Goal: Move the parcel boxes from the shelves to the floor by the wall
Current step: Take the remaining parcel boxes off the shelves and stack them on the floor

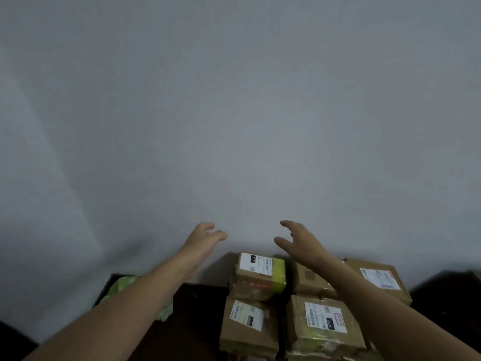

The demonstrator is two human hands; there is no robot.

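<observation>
Forearms enter from the bottom corners of the view. The left forearm point(135, 308) crosses over a crumpled pale green thing point(122, 285) that lies on the dark floor point(203, 306) toward its left side, and the right forearm point(377, 308) passes over the parcels. Nearest on the floor are two white-labelled cardboard parcels side by side: the near left box point(247, 332) and, just beside it on the right, the near right box point(322, 332), whose front shows greenish tape. Behind them, along the floor's far edge against the wall, is a second row. It holds the banded box point(260, 276), wrapped at its right end in yellow-green tape and close behind the near left box. Next comes the plain box point(309, 280), partly hidden by the right wrist, and the flat box point(380, 280) lies farthest right with a white label on top. All five parcels lie by the wall and none is in a hand. Above the far row the left hand point(201, 239) and the right hand point(299, 241) hover apart with palms turned toward each other. The left fingers point(208, 226) and the right fingers point(286, 224) are spread wide and lightly bent, holding nothing and touching no box. Beyond them rises the pale grey wall point(234, 126), which fills most of the view.
</observation>
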